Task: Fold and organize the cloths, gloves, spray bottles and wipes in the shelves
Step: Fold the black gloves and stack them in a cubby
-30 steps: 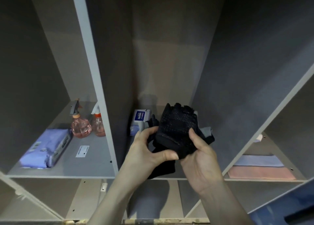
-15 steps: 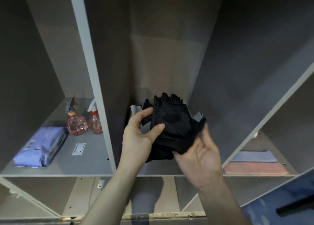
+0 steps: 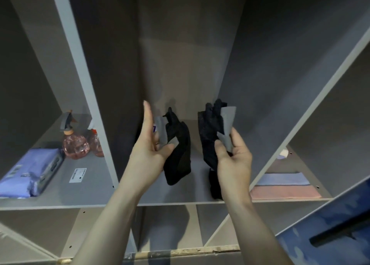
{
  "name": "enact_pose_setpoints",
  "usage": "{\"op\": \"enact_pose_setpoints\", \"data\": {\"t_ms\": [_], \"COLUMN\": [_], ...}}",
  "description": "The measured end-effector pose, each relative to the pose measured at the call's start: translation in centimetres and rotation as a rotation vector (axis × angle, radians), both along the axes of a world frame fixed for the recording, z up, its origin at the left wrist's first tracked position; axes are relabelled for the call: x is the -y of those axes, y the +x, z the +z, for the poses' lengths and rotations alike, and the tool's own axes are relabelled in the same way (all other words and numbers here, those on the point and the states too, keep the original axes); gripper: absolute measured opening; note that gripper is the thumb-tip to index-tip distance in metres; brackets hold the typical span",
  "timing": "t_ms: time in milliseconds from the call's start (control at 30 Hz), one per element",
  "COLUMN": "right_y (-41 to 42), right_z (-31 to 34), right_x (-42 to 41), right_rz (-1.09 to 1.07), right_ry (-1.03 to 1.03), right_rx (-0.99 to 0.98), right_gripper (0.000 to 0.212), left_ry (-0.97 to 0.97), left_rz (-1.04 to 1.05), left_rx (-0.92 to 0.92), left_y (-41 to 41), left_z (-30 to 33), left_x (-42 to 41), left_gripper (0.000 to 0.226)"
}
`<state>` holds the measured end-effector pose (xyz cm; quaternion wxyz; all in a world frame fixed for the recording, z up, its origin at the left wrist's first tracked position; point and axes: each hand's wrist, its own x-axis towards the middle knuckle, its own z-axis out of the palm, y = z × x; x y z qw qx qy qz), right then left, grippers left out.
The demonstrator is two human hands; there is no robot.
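At frame centre, the left hand (image 3: 149, 144) pinches one black glove (image 3: 177, 154) by its grey tab, while the right hand (image 3: 233, 154) pinches a second black glove (image 3: 208, 138) the same way; both hang apart before the middle shelf compartment (image 3: 180, 192). At left stand two pink spray bottles (image 3: 75, 142) beside one blue wipes pack (image 3: 30, 172). At lower right lie two folded cloths (image 3: 284, 186), blue over pink.

— What did the shelf (image 3: 140, 201) carry in its left compartment?
— A blue wipes pack (image 3: 30, 172) lay at the front left, two pink spray bottles (image 3: 75, 142) stood behind it, and a white label (image 3: 77, 175) was stuck on the board.
— And the right compartment?
— A folded blue cloth (image 3: 282, 179) lay behind a folded pink cloth (image 3: 284, 192).
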<state>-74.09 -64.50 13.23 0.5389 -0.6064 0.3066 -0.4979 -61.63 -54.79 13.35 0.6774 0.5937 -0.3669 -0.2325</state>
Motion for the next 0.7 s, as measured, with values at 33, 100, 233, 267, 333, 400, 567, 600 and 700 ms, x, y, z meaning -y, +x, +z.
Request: {"op": "enact_pose_setpoints", "data": {"t_ms": [33, 100, 233, 267, 333, 400, 567, 600, 700], "right_y": [0.2, 0.7, 2.2, 2.4, 2.4, 2.3, 3.0, 3.1, 2.0], "right_z": [-0.1, -0.5, -1.5, -1.5, -1.6, -2.1, -3.8, -4.0, -4.7], "right_x": [-0.1, -0.6, -2.2, -2.5, -3.1, -3.2, -2.8, -2.7, -2.1], "right_rz": [-0.011, -0.008, 0.026, 0.05, 0.116, 0.148, -0.038, -0.055, 0.027], "right_ry": [-0.048, -0.146, -0.284, -0.314, -0.376, -0.469, -0.654, -0.72, -0.802], "right_rx": [-0.045, -0.132, -0.387, -0.437, -0.473, -0.518, -0.703, -0.729, -0.683], "right_gripper": [0.049, 0.055, 0.062, 0.062, 0.059, 0.06, 0.059, 0.055, 0.056], "left_ry": [0.003, 0.008, -0.031, -0.049, -0.109, -0.148, -0.178, -0.171, -0.154], "left_rz": [0.013, 0.04, 0.076, 0.089, 0.116, 0.126, 0.089, 0.089, 0.16], "left_rx": [-0.036, -0.139, -0.25, -0.307, -0.422, -0.469, -0.527, -0.531, -0.53], "left_y": [0.0, -0.7, -3.4, -3.9, -4.4, -4.3, -4.9, -5.0, -4.3], "left_z": [-0.1, 0.0, 0.0, 0.0, -0.1, -0.3, -0.8, -1.0, -2.1], "left_x": [0.2, 0.8, 1.8, 1.9, 1.9, 2.0, 2.7, 2.8, 2.9], "left_gripper": [0.1, 0.093, 0.032, 0.027, 0.025, 0.025, 0.027, 0.028, 0.018]}}
